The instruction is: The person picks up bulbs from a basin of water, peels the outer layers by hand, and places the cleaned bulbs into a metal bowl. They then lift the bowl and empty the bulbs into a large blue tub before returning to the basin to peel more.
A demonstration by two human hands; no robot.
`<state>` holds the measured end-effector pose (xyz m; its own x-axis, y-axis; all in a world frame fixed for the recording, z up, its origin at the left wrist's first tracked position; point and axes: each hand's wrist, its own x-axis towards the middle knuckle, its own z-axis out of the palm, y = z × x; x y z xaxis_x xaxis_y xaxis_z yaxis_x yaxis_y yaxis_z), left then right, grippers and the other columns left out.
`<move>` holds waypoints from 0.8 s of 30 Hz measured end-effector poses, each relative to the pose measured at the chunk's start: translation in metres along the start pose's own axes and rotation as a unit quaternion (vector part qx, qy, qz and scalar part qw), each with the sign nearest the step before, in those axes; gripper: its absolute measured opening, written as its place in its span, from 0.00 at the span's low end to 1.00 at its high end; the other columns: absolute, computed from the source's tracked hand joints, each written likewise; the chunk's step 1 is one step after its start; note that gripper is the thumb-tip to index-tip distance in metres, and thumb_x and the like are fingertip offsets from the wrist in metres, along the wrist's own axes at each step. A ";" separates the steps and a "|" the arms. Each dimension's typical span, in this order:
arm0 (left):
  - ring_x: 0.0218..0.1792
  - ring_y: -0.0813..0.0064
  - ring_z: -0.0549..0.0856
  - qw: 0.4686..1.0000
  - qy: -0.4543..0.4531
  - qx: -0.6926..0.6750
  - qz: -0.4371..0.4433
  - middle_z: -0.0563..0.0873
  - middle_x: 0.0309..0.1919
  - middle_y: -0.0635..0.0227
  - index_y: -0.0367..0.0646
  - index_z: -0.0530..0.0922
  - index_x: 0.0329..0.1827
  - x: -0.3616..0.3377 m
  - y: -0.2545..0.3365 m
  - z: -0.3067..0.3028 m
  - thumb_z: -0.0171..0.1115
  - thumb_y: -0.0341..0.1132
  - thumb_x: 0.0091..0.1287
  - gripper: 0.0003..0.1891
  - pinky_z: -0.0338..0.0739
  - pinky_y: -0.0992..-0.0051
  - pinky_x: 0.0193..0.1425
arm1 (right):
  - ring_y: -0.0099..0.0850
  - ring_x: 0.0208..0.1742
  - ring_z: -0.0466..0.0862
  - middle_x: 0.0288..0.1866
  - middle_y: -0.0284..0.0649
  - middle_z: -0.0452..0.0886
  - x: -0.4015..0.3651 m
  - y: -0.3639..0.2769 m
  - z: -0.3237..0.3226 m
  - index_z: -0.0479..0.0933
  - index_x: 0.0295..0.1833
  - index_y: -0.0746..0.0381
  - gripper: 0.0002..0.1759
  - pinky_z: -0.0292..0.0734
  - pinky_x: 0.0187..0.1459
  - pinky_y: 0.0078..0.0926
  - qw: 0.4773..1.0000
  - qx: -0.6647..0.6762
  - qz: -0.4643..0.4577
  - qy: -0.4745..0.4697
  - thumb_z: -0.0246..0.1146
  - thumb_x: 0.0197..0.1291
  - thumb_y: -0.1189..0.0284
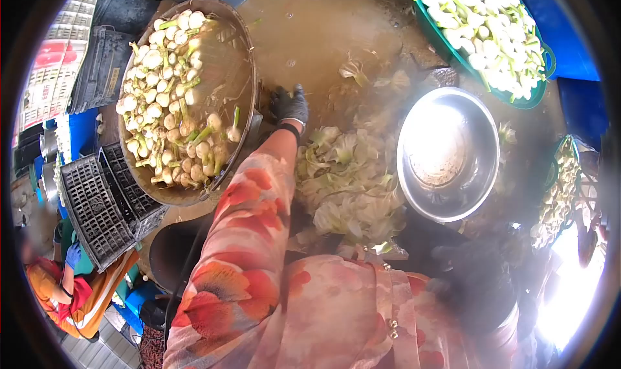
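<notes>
My left hand (289, 105) wears a black glove and reaches forward from a floral sleeve. It sits on the wet ground right beside the rim of a round woven basket (242, 52). The basket holds many pale bulbs with green stalks (168, 110). The gloved fingers are bent, and I cannot tell whether they hold anything. My right hand (456, 268) is a dark blurred glove low on the right, just below an empty steel bowl (446, 152). A heap of pale peelings (349, 188) lies between my arms.
A green tub (546, 61) of peeled white bulbs stands at the top right, and a smaller basket of bulbs (559, 194) sits at the right edge. Black plastic crates (103, 201) lie on the left. A person in orange (58, 288) sits at the lower left.
</notes>
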<state>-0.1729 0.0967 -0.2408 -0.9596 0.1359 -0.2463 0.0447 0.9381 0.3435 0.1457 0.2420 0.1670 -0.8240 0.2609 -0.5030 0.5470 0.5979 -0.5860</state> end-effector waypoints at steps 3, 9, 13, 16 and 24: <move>0.76 0.44 0.58 0.989 -0.127 0.041 0.070 0.60 0.75 0.44 0.37 0.59 0.75 -0.052 0.038 -0.014 0.45 0.63 0.69 0.42 0.50 0.52 0.79 | 0.48 0.40 0.82 0.35 0.46 0.84 0.002 -0.006 -0.007 0.82 0.50 0.60 0.22 0.76 0.47 0.44 1.000 -0.009 -0.001 -0.022 0.72 0.50 0.60; 0.76 0.46 0.59 0.924 -0.305 0.014 0.232 0.62 0.75 0.48 0.41 0.59 0.76 -0.163 0.044 -0.016 0.46 0.61 0.70 0.39 0.51 0.49 0.77 | 0.50 0.41 0.82 0.35 0.47 0.83 -0.004 -0.013 -0.015 0.82 0.50 0.60 0.22 0.76 0.47 0.43 0.999 -0.023 -0.047 0.000 0.71 0.50 0.61; 0.77 0.49 0.57 0.940 -0.251 0.057 0.224 0.61 0.76 0.52 0.43 0.59 0.77 -0.194 0.034 -0.055 0.49 0.59 0.70 0.38 0.48 0.46 0.78 | 0.49 0.41 0.82 0.36 0.47 0.84 -0.022 -0.016 0.006 0.81 0.49 0.63 0.22 0.76 0.46 0.42 0.990 -0.042 -0.119 0.063 0.70 0.53 0.59; 0.78 0.48 0.54 0.951 -0.199 0.105 0.212 0.58 0.78 0.55 0.45 0.58 0.78 -0.211 0.031 -0.061 0.52 0.56 0.69 0.38 0.45 0.43 0.78 | 0.49 0.40 0.82 0.34 0.47 0.84 -0.025 -0.030 0.010 0.80 0.47 0.63 0.20 0.76 0.45 0.43 0.980 -0.082 -0.173 0.060 0.68 0.56 0.59; 0.79 0.51 0.54 0.920 -0.171 0.173 0.307 0.62 0.76 0.57 0.48 0.71 0.71 -0.256 0.047 -0.086 0.55 0.53 0.66 0.31 0.42 0.44 0.79 | 0.50 0.42 0.85 0.35 0.52 0.84 0.010 -0.054 0.010 0.81 0.49 0.62 0.23 0.78 0.47 0.44 0.954 -0.204 -0.221 0.006 0.62 0.64 0.52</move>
<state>0.0512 0.0782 -0.0832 -0.5827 0.7110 -0.3935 0.6922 0.6880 0.2179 0.1098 0.2047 0.1875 -0.9637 -0.0781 -0.2555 0.0445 0.8960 -0.4418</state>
